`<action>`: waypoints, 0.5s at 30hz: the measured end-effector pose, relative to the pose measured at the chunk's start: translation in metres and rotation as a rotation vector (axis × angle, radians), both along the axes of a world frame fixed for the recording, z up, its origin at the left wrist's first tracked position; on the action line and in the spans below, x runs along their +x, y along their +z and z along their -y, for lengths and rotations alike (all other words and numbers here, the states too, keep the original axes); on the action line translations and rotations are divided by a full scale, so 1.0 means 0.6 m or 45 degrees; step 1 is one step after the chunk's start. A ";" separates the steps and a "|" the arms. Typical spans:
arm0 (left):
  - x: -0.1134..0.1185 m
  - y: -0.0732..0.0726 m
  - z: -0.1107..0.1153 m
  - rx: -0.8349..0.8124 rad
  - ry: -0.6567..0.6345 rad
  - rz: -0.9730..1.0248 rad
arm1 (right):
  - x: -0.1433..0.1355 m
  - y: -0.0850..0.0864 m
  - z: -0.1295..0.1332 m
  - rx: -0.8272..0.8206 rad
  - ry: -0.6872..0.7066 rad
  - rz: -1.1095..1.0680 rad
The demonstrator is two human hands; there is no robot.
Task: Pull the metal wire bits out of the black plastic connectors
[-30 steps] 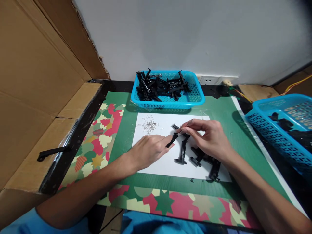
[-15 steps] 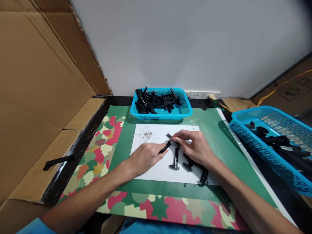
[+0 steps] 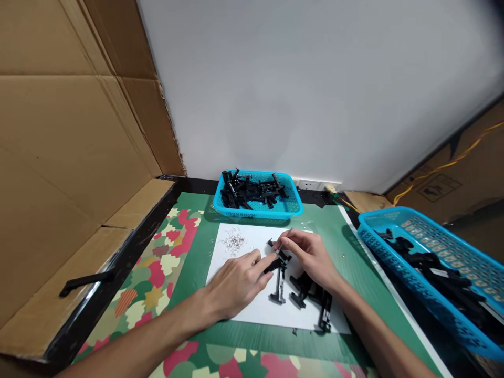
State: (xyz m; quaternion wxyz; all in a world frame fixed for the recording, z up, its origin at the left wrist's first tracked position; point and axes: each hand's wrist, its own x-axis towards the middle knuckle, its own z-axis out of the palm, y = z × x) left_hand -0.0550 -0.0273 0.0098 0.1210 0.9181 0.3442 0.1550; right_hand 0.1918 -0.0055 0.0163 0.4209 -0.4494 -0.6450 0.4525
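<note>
Near the middle of a white sheet [image 3: 252, 312], my left hand [image 3: 240, 278] is closed on a small black plastic part [image 3: 272, 265], its index finger stretched along it. My right hand [image 3: 311, 254] pinches a thin metal tool [image 3: 289, 233] between thumb and fingers, over the upper end of that part. Several other black parts [image 3: 301, 289] lie on the sheet under and beside my right hand, and one long part [image 3: 279, 286] lies just below my fingertips. A pile of tiny wire pieces [image 3: 235, 241] is spread at the sheet's upper left.
A blue basket [image 3: 260, 214] of black parts stands behind the sheet. At the right is a larger blue basket [image 3: 417, 294] with black pieces. Cardboard [image 3: 71, 131] walls the left side, with a black handle-like piece [image 3: 84, 282] near it. Sockets [image 3: 309, 185] sit low on the wall.
The camera view has tilted up, so the table appears lower. My left index finger has stretched out along the black part, while my right hand keeps its pinch near the part's end.
</note>
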 end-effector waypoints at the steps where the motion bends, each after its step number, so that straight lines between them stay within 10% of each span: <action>1: 0.001 0.002 0.001 0.003 -0.031 -0.010 | -0.002 0.000 0.000 -0.027 0.026 -0.029; 9: 0.004 -0.003 0.004 0.106 -0.358 0.017 | -0.001 0.016 -0.012 -0.140 0.128 -0.068; 15: -0.006 -0.009 0.002 0.058 -0.453 0.125 | 0.007 0.065 -0.122 0.362 -0.011 0.237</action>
